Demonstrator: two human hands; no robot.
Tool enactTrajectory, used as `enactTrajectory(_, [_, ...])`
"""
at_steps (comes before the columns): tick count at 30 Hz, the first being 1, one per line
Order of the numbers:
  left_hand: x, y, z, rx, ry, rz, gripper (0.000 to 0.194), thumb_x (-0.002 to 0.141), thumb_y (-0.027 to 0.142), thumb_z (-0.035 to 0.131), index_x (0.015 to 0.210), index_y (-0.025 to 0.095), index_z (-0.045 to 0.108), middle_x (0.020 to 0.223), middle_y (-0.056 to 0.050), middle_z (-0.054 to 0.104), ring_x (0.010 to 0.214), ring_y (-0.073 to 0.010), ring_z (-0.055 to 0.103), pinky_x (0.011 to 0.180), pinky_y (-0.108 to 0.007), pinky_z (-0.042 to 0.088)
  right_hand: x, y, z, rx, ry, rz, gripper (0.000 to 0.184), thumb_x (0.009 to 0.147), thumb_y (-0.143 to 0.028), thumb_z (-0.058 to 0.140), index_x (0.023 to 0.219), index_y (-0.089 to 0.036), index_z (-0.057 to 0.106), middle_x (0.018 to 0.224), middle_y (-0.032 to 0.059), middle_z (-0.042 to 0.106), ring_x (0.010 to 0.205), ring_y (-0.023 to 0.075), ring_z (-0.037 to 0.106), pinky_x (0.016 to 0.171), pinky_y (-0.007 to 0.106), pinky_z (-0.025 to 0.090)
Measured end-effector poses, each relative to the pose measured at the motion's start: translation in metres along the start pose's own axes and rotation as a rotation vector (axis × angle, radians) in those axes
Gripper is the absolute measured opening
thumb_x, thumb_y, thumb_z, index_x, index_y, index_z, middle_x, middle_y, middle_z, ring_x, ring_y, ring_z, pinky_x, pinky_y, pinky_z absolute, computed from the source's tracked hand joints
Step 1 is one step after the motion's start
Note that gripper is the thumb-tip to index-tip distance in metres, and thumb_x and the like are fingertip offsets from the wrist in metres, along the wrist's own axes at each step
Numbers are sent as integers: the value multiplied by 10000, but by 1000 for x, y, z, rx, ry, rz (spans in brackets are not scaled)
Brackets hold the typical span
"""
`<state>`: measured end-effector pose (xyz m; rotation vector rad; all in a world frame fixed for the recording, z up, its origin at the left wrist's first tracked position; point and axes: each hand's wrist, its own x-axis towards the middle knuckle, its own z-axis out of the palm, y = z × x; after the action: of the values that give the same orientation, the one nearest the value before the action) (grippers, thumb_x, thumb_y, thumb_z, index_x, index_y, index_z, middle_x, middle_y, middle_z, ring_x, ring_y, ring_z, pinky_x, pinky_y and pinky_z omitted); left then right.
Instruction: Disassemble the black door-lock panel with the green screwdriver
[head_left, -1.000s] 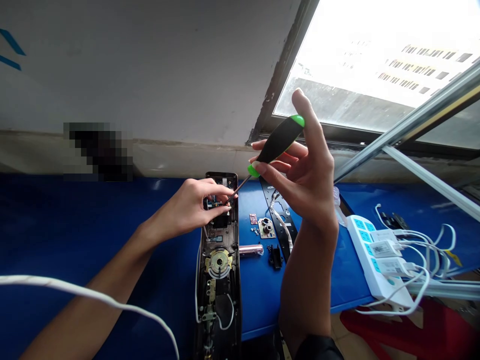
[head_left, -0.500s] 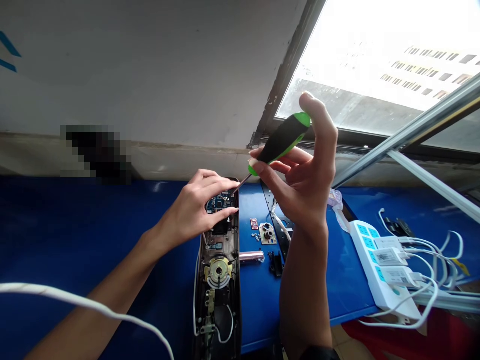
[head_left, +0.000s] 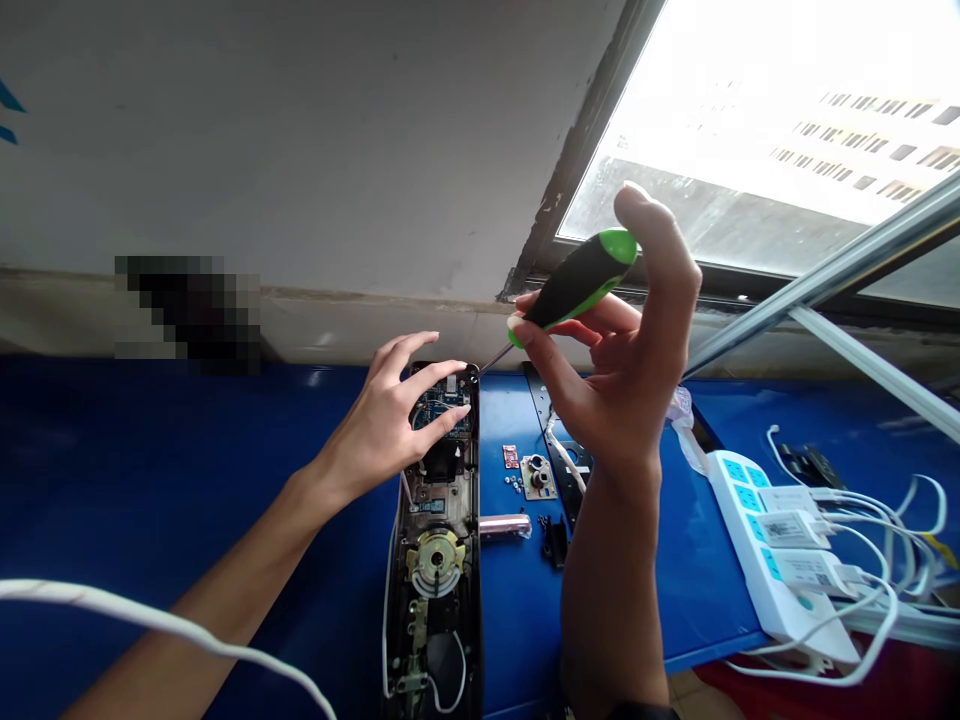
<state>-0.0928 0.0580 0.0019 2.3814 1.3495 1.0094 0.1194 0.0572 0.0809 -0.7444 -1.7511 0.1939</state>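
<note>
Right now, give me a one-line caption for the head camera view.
Right hand holds a green-handled screwdriver above an opened smart lock, left hand spread over its circuit board.

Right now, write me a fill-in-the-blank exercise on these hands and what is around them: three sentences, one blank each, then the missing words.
The screwdriver in the right hand has a black and ____ handle.
The circuit board under the left hand is ____.
The white power strip has ____ chargers plugged into it.

Missing words: green; blue; three.
</note>
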Motion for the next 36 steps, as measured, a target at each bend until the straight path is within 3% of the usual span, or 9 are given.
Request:
enactTrajectory(9, [0,2,-1,-58,-63,-74,450,990,482,642,1401,297,648,1613,-82,434,1479,-334,451,1225,-553,440,0,1,-4,13,-65,-5,706,946,-186,679,1539,-441,393,1637,-19,462,1045,213,762,948,430,698])
enactTrajectory(23, [0,0,1,-99,-111,-59,414,997,469,626,1362,277,661,1564,-91,493,1441,-333,504,1214,-541,459,0,2,1,19,-10,-12,705,925,-147,689,1516,-435,435,1601,-15,500,1031,218,757,911,437,702])
enactTrajectory(27, [0,0,1,-96,-115,-55,408,999,459,624,1359,271,660,1565,-93,490,1444,-328,503,1214,-537,461,-1,1,3,66,-8,9,695,896,-125,733,1463,-453,501,1561,-42,534,991,202,760,888,413,699])
enactTrajectory(36, [-1,-2,2,-105,-115,-54,382,1000,449,617,1328,262,681,1567,-97,486,1437,-336,512,1209,-547,470,-3,10,11,45,-25,14,681,920,-185,713,1461,-525,477,1505,-103,576,1001,224,754,854,440,707])
